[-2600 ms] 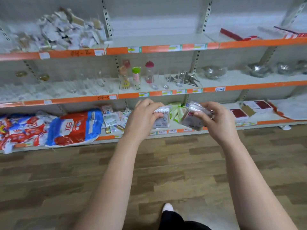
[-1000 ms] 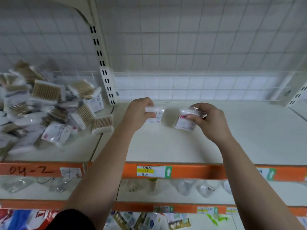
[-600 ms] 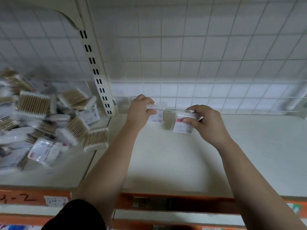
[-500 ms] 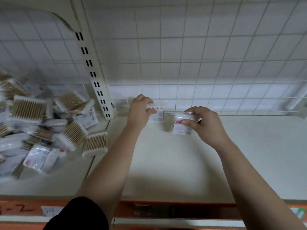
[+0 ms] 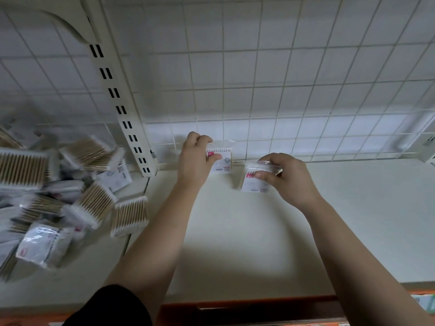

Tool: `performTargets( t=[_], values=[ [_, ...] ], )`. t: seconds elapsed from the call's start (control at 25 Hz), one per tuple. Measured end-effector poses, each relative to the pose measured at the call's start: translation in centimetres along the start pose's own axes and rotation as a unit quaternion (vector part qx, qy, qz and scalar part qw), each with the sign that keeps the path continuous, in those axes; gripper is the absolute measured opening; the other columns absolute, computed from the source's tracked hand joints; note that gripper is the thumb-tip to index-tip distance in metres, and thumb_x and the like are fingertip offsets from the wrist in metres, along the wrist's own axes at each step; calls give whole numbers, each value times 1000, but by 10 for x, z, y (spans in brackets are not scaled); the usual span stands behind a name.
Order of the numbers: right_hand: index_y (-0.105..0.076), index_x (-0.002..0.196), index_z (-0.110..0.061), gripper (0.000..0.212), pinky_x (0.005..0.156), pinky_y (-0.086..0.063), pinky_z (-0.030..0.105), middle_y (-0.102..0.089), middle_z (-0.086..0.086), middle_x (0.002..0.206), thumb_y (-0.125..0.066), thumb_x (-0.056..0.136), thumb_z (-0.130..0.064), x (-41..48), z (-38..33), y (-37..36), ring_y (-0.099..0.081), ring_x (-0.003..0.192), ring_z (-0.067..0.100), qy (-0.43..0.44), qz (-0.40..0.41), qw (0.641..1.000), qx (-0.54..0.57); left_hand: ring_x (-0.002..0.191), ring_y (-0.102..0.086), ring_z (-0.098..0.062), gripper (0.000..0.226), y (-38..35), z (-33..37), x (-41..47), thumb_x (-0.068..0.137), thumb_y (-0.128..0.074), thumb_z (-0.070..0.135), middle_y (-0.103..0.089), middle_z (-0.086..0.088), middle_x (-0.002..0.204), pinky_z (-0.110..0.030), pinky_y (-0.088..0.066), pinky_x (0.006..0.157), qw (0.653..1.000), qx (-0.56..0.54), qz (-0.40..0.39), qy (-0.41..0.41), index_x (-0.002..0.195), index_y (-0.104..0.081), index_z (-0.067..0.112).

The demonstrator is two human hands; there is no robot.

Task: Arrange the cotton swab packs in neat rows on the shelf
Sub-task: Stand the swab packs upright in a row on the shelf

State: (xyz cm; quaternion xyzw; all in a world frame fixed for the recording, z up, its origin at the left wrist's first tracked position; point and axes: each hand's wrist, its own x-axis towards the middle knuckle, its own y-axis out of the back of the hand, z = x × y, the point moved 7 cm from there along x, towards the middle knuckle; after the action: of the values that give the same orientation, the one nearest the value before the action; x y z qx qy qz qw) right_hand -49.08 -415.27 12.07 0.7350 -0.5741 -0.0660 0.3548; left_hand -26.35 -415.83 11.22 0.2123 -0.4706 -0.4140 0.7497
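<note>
At one shelf (image 5: 235, 243), left hand (image 5: 193, 161) pinches left pack (image 5: 222, 162) — right hand (image 5: 287, 177), right pack (image 5: 253, 184).

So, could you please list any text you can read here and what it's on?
Nothing is readable.
left pack, in the left hand: red patch, grey print, too blurred.
right pack, in the right hand: same, too blurred.
pile of packs: labels too blurred.
shelf tag: cut off, unreadable.
</note>
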Motion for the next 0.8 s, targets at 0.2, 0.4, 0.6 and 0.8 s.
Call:
performTargets(
  t=[0.2,0.4,0.6,0.8],
  values=[
    [-61,96,-26,20,65,-38,7,-64,-5,96,-73,81,-20,12,-3,-23,-56,83,6,13,-30,999,-2,92,-57,-27,38,21,0,-16,83,-72,26,-51,-13,110,-33,-46,82,998,36,39,-19,110,-57,4],
    [-60,96,-22,22,67,-36,4,-62,-9,96,-73,80,-15,28,-15,-51,-55,86,8,42,-38,998,7,90,-58,-26,17,22,-20,-55,94,-52,25,-58,-6,99,-30,-34,67,984,169,-44,-24,98,-61,12],
    [-63,101,-12,24,71,-38,17,-62,-8,98,-73,79,-13,41,-26,-70,-53,87,11,83,-17,996,8,82,-57,-30,15,15,-27,-64,91,-51,20,-60,-11,91,-38,-44,71,980,190,-56,-19,90,-62,8],
    [-67,102,-7,26,75,-43,22,-51,1,97,-74,77,-9,48,-26,-74,-51,80,15,100,39,994,3,82,-56,-29,18,16,-29,-64,91,-49,22,-61,-9,90,-38,-43,72,978,203,-54,-12,89,-62,9]
  ],
)
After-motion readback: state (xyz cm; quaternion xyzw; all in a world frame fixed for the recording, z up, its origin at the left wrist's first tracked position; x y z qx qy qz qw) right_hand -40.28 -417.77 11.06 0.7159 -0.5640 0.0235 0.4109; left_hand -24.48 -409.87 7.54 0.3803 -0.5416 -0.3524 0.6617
